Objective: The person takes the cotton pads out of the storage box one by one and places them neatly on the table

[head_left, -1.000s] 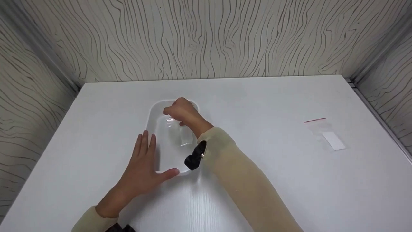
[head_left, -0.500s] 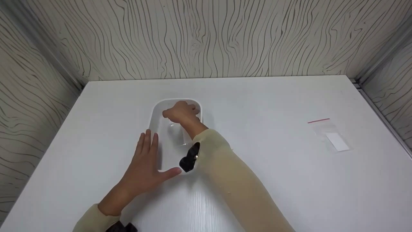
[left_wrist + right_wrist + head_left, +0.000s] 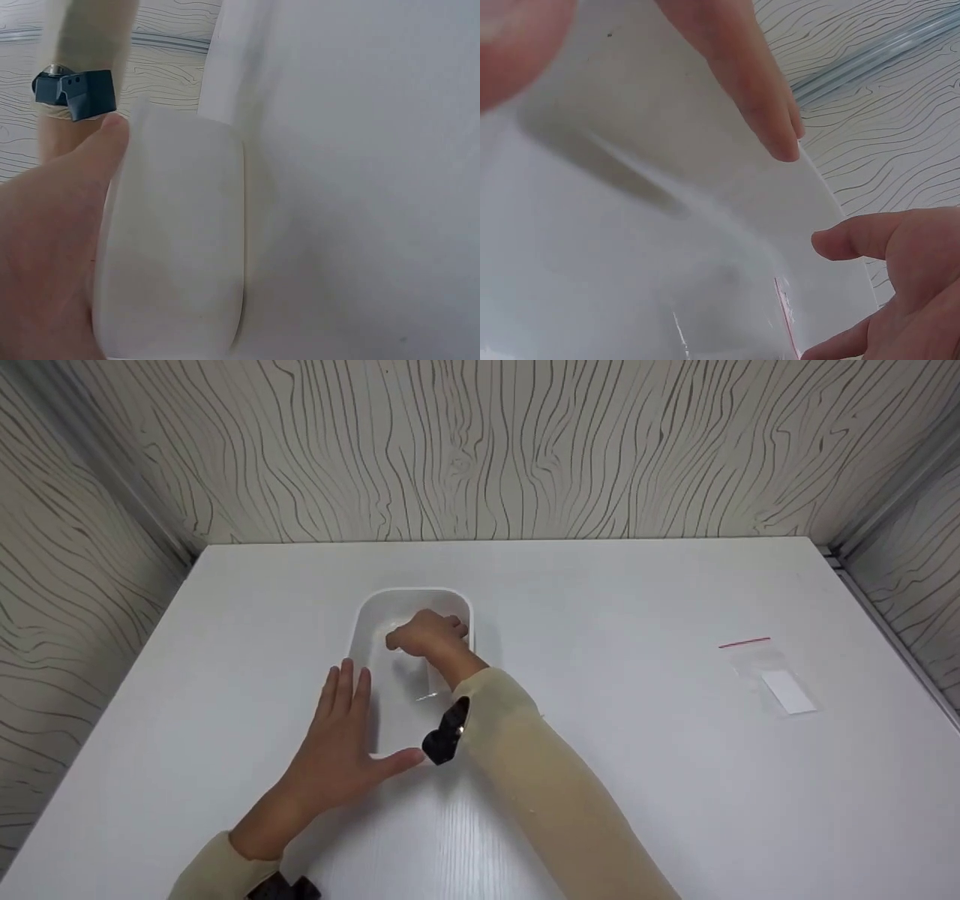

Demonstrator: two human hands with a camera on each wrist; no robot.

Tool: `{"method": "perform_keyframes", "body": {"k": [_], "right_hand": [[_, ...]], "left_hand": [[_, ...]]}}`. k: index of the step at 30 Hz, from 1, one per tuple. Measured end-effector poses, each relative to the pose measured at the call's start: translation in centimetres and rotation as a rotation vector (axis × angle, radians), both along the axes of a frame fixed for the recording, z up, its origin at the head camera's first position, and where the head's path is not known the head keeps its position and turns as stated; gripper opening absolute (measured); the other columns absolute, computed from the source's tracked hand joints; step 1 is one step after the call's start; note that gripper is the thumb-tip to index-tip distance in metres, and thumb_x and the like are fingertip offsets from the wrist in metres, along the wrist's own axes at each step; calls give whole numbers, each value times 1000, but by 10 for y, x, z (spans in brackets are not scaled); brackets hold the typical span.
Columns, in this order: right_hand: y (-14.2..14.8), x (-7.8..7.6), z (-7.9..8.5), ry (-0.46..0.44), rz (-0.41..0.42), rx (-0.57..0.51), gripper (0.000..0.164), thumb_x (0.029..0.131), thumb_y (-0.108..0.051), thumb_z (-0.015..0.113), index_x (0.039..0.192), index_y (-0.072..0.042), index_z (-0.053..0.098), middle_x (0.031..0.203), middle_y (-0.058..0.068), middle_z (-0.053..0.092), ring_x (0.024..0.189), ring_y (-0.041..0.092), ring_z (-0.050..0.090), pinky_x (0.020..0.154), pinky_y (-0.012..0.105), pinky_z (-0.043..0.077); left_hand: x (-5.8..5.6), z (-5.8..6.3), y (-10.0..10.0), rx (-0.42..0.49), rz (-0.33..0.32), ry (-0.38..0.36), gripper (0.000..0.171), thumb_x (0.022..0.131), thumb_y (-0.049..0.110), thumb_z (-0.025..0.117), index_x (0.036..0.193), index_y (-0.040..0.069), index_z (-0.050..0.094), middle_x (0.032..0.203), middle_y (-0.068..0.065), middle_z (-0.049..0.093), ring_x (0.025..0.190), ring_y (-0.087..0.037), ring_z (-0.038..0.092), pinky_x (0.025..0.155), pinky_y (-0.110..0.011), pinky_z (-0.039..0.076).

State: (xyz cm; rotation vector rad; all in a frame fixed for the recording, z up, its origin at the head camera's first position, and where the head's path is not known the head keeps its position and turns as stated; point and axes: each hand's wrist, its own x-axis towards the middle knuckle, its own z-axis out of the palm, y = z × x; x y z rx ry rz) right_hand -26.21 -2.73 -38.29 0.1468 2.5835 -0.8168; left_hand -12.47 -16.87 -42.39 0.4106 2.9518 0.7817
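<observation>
A white rounded-rectangle tray [image 3: 412, 589] sits left of centre in the head view. The left hand [image 3: 334, 757] rests flat along its left side, fingers straight, thumb stretched to the near edge. The right hand [image 3: 429, 634] reaches down inside the tray, over a clear zip bag [image 3: 727, 322] with a red seal strip [image 3: 785, 313]. In the right wrist view the right thumb [image 3: 836, 241] stands apart from the fingers, and one fingertip is right at the strip's end. The hand covers part of the bag in the head view.
A second clear zip bag [image 3: 742, 667] with a red strip and a white rectangular label [image 3: 787, 692] lies on the white table [image 3: 615, 780] at right. Wood-patterned panels [image 3: 495, 450] stand along the back and sides. Black wrist mounts [image 3: 446, 735] sit at both cuffs.
The right hand has lowered into the tray and shifted slightly nearer, with the zip bag settling lower under it. The left hand has kept its place at the tray.
</observation>
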Motion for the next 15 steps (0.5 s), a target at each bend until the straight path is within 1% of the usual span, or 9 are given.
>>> {"method": "perform_keyframes", "body": {"k": [6, 9, 13, 15], "right_hand": [[1, 2, -5, 7, 0, 37, 54, 88, -37, 72, 130, -2, 66, 136, 22, 50, 127, 36, 36, 104, 43, 38], [0, 3, -7, 33, 26, 76, 51, 87, -33, 74, 127, -1, 68, 132, 22, 54, 125, 36, 38, 102, 43, 39], [0, 3, -9, 44, 60, 128, 43, 87, -25, 74, 120, 0, 69, 128, 21, 55, 122, 35, 39, 100, 42, 41], [0, 3, -9, 40, 64, 141, 38, 88, -22, 73, 119, 0, 69, 128, 21, 52, 122, 34, 38, 99, 41, 43]], "left_hand": [[0, -1, 0, 1, 0, -3, 126, 81, 76, 66, 160, -6, 13, 168, -25, -3, 154, -43, -6, 121, -59, 15], [0, -2, 0, 5, 5, -6, 126, 81, 76, 66, 160, -6, 13, 168, -24, -4, 154, -43, -7, 122, -59, 14], [0, -1, 0, 2, 11, -14, 126, 80, 77, 66, 160, -5, 13, 168, -24, -5, 154, -43, -7, 121, -59, 15], [0, 0, 1, 1, 12, -18, 126, 80, 78, 66, 160, -5, 13, 168, -23, -5, 154, -43, -6, 121, -59, 15]]}}
